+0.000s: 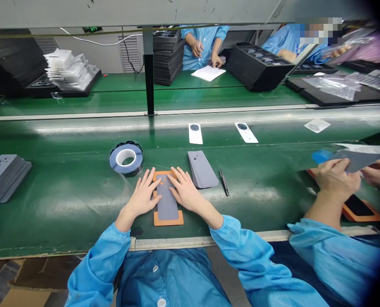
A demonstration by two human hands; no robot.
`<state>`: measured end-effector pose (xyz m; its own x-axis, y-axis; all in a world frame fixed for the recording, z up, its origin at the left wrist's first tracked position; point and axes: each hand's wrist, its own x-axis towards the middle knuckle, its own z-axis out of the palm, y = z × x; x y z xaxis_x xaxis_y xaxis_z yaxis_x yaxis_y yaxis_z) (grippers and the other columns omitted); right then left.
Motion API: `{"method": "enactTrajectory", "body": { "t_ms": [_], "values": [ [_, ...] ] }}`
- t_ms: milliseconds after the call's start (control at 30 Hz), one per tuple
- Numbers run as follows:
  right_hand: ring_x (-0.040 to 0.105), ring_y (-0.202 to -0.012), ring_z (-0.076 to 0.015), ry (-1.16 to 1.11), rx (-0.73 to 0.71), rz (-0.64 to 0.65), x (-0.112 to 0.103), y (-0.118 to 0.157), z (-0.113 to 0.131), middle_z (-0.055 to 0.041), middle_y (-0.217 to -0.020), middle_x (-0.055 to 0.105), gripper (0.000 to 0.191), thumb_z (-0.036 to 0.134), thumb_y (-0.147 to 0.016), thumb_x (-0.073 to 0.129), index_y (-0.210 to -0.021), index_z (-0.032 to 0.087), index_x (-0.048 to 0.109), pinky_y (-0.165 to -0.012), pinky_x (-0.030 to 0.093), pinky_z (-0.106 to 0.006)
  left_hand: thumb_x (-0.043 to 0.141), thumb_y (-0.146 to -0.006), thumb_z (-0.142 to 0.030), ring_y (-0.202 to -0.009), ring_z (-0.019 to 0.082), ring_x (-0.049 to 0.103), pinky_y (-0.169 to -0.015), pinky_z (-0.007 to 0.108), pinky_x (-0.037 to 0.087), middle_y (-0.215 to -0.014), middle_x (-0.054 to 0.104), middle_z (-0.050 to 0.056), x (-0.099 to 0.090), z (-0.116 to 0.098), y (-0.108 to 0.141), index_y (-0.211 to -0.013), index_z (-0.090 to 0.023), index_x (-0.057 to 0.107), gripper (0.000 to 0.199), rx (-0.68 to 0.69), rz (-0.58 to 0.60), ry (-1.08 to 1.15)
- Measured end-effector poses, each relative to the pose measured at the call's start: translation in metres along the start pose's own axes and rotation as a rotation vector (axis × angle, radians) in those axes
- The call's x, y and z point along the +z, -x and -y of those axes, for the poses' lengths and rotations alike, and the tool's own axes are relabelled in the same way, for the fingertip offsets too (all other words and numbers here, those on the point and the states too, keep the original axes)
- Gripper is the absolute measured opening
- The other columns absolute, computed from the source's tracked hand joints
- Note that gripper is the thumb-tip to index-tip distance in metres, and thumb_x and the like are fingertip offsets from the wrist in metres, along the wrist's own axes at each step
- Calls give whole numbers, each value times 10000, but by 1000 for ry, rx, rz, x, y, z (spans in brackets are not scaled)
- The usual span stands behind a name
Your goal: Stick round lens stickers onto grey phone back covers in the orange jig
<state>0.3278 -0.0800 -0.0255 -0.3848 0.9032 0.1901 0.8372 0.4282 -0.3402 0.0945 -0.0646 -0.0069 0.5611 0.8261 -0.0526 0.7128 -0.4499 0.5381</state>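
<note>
A grey phone back panel (167,202) with camera holes near its top lies in an orange fixture (168,221) on the green bench. My left hand (144,194) rests on the panel's left edge, fingers spread. From the other side, my right hand (186,189) touches the panel's upper right edge, its fingers also stretched out. Neither hand grips anything. Just right of my right hand sits a fanned stack of grey panels (202,169), with black tweezers (223,182) beside it. A roll of blue film tape (126,158) stands behind my left hand.
Another stack of grey panels (5,178) is at far left. Two white cards (195,135) with dark circles lie toward the back. At right, a co-worker's hands (338,181) hold a grey panel above another orange fixture (367,211). A dark post (149,81) rises at the bench's back edge.
</note>
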Motion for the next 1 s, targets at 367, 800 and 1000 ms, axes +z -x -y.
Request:
{"method": "enactTrajectory", "body": {
  "t_ms": [367,800,1000],
  "values": [
    [414,-1442,-351,202,-81,-12,8,10,9,-125,-1529,520,408,154,-1029,405,-1378,208,608,-1172,280,-650,402,-1010,-333,-1578,299,130,-1235,611,198,-1667,301,80,-1,-5,3,-1580,-202,329,590,124,23,-262],
    [545,-1332,-309,-45,128,-209,5,21,21,-141,-1359,655,327,259,-1004,483,-1267,186,662,-1160,348,-588,444,-1006,-317,-1542,292,265,-1218,552,304,-1649,336,126,12,-11,19,-1529,-188,399,541,11,-179,-66],
    [605,-1262,-313,-257,243,-173,2,41,37,-144,-1327,675,357,306,-992,489,-1306,193,616,-1142,371,-617,518,-969,-345,-1059,222,666,-920,370,555,-1231,684,108,12,-33,42,-1242,-198,650,337,-195,-342,263]
  ]
}}
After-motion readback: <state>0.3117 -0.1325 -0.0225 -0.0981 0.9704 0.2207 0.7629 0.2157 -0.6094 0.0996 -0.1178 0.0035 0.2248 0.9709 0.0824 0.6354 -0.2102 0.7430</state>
